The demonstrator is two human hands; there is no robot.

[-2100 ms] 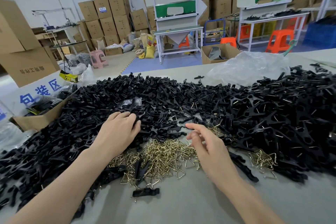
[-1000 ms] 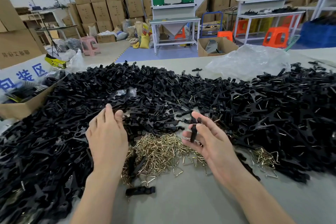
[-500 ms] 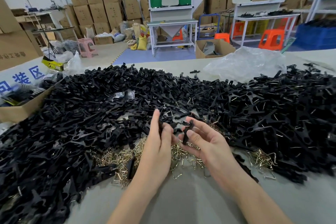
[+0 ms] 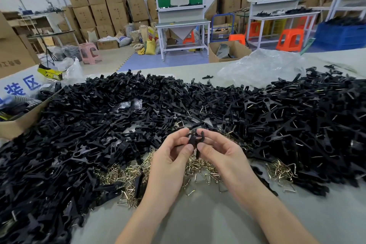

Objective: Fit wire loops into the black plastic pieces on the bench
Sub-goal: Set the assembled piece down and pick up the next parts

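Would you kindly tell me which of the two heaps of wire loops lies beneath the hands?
The larger heap, spread under the left hand and right hand, which both hold a black piece; the smaller heap sits apart, further right.

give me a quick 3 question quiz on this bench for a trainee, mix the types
1. True or false: the left hand and right hand rest flat on the grey bench, holding nothing.
2. Fill in: the crumpled clear plastic bag lies at the bench's far ___ side.
3. The main heap of brass-coloured wire loops lies: A, on the bench beneath the hands; B, on the bag; C, in the left hand.
Key: 1 false, both pinch a small black plastic piece; 2 right; 3 A.
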